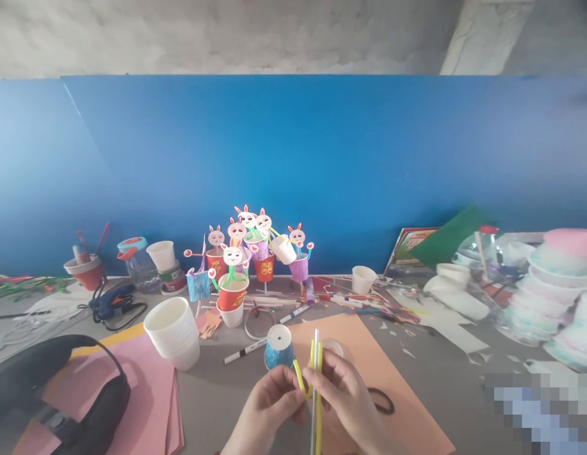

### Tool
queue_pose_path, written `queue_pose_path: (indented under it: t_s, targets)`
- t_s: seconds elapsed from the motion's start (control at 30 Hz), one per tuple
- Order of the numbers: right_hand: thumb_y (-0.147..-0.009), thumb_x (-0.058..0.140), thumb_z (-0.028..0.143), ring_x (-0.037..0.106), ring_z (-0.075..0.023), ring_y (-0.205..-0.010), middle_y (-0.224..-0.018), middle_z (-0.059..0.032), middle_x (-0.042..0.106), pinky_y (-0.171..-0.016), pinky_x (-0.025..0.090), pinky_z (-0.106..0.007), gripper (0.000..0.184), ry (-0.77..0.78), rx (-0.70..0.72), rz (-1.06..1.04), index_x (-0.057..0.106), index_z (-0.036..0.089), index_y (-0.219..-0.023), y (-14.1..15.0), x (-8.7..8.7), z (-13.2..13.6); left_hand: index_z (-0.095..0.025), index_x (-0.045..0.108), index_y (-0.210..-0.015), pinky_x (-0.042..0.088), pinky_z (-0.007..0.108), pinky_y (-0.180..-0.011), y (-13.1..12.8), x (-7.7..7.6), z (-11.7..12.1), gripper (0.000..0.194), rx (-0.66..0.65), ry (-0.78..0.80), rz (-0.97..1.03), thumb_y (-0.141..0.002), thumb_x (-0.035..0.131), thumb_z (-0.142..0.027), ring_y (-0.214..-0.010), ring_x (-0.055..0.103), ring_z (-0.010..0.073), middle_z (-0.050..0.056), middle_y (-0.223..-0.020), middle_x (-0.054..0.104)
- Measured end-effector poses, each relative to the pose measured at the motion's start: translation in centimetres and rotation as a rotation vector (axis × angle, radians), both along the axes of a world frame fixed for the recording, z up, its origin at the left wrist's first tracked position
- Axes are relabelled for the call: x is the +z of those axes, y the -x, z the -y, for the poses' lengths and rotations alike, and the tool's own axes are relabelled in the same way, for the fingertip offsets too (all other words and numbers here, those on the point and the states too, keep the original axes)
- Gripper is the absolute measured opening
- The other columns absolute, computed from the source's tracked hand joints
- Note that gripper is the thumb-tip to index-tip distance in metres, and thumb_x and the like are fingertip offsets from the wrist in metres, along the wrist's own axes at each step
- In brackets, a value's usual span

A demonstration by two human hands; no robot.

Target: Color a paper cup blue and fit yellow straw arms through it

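Note:
My left hand (277, 404) pinches the short bent end of a narrow yellow strip (299, 376). Between thumb and fingers, my right hand (343, 395) grips a long pale grey straw-like stick (316, 411), upright, with yellow lengths along both sides. Whether the yellow lengths are one piece cannot be made out. Just beyond my left fingers a blue-coloured paper cup (278, 354) stands upside down with a small dark hole in its base. A sheet of orange paper (378, 373) lies under my right hand, and a black ring (381, 400) rests on it.
Several paper cups with rabbit faces (233, 255) stand ahead. On the left are a white cup stack (172, 332), pink paper (146, 379), black headphones (117, 395) and a glue gun (114, 302). Markers (246, 351) lie mid-table. Stacked painted bowls (553, 284) stand at right.

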State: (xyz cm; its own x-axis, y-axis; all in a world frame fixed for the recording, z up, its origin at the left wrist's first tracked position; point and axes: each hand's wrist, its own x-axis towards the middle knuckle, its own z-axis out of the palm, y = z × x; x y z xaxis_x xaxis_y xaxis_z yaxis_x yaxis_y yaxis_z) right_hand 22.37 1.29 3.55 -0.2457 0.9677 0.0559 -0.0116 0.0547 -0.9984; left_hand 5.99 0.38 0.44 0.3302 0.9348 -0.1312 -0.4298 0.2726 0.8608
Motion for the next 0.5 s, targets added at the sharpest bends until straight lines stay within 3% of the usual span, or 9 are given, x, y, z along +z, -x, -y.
queue_pose_path:
  t_s: [0.1,0.33,0.5]
  targets:
    - [-0.086,0.068,0.06,0.042,-0.0104,-0.057,-0.065,0.0053,0.044,-0.052,0.035,-0.022,0.043,0.003,-0.001,-0.014,0.058,0.02,-0.075,0.1,0.1,0.1,-0.017,0.064,-0.074,0.04,0.024,-0.06,0.2,0.3,0.0,0.041,-0.033,0.001,-0.005,-0.064,0.09,-0.047,-0.058,0.055,0.0105,-0.001,-0.067,0.065]
    - [-0.084,0.068,0.066,0.043,-0.0099,-0.056,-0.065,0.0051,0.046,-0.05,0.035,-0.021,0.048,0.061,0.032,-0.063,0.056,0.02,-0.076,0.3,0.1,0.2,-0.017,0.063,-0.071,0.041,0.023,-0.062,0.1,2.4,0.7,0.042,-0.018,0.02,-0.012,-0.064,0.091,-0.047,-0.058,0.055,0.0093,-0.003,-0.063,0.061]
    - [-0.086,0.069,0.06,0.042,-0.0098,-0.057,-0.065,0.0051,0.046,-0.051,0.035,-0.02,0.043,-0.005,-0.001,-0.047,0.058,0.02,-0.076,0.1,-0.1,0.0,-0.018,0.06,-0.072,0.044,0.025,-0.062,0.0,2.6,0.6,0.046,-0.012,0.026,0.008,-0.064,0.089,-0.051,-0.056,0.056,0.01,-0.003,-0.065,0.061]
